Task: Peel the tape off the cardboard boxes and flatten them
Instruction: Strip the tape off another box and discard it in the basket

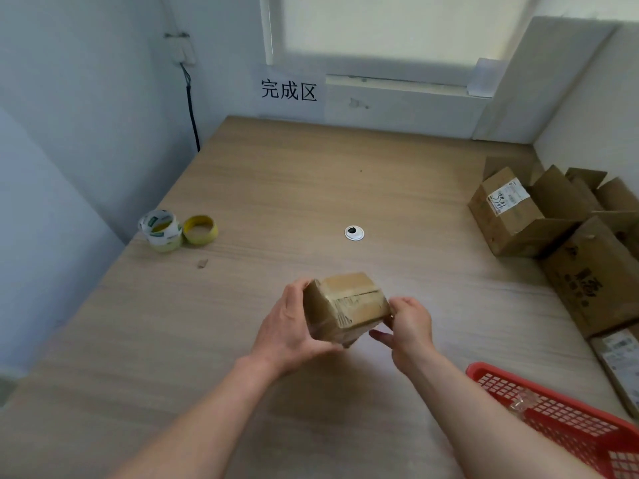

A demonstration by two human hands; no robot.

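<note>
Small taped cardboard box (349, 305) held tilted over the near middle of the desk (276, 188), left grip (294, 326) wrapped round its left end, right grip (411, 326) curled on its right end, other boxes (511, 209) piled far right.

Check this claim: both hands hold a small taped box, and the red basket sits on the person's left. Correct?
No: the head view shows the red basket on the person's right. The left hand and right hand do hold the small taped box.

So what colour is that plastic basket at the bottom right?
The basket is red, seen in the head view.
</note>
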